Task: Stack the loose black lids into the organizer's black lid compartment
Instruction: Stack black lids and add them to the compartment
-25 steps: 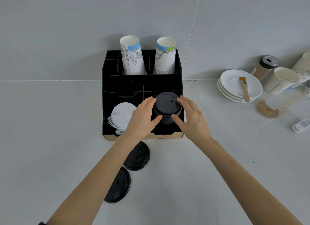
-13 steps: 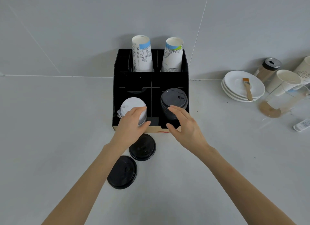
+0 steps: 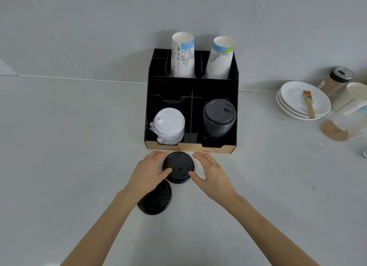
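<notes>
In the lower left of the frame the left hand (image 3: pixel 149 173) is now lying beside the nearer of two loose black lids on the table (image 3: pixel 69 166), having come back from the organizer (image 3: pixel 191 91), where half a second ago it was resting at the white lid stack (image 3: pixel 168 124) in the front left compartment. Its fingers are curving round the left edge of the upper loose lid (image 3: pixel 178 167), thumb touching the rim, though whether it is gripping or only touching is hard to tell; its wrist is partly covering the second loose lid (image 3: pixel 155 200) just below. In the centre of the frame that upper lid is still lying flat on the table, just in front of the organizer's front edge. To its right the right hand (image 3: pixel 213 175) is closing in, open, thumb at the lid's rim, having left the black lid stack (image 3: pixel 219 117), which is standing alone in the front right compartment. This suggests the previous lid is already stacked and the hands are beginning the next pickup, with two lids left.
</notes>
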`<state>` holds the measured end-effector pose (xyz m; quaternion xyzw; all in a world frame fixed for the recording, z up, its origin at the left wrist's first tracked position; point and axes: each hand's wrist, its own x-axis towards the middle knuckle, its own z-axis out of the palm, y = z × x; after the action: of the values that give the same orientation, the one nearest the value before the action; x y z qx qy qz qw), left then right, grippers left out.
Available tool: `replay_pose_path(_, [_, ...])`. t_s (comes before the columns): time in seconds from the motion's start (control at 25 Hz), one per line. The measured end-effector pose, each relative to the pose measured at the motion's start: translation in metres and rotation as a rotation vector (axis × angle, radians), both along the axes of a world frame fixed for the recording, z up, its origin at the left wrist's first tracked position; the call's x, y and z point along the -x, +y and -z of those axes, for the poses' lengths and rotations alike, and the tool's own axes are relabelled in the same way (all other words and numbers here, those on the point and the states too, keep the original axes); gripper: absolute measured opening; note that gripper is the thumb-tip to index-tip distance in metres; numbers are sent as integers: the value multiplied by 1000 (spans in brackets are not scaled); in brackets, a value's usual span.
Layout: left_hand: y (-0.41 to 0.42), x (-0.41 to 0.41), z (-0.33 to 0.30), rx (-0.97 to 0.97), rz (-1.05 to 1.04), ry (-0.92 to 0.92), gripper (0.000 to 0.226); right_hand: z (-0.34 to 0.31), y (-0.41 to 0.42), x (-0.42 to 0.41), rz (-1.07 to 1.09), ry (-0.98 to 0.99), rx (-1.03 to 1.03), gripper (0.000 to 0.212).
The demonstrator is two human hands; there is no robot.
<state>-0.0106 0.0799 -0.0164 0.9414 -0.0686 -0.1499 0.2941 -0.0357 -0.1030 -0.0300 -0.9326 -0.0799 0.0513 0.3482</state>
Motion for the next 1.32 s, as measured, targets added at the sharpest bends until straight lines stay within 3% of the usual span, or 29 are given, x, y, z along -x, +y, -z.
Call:
replay_pose_path(0.24, [2,-2,10,-44,30,74,57,15,10,1,-16,110,23,54])
replay_pose_path(0.84, [-5,3,13,-35,103,97,72,17,2,0,-17,151,-87,62])
replay_pose_path(1.32, [-24,15,-7,218,134,-30,71,-16,-34,8,-54,75,-191,59])
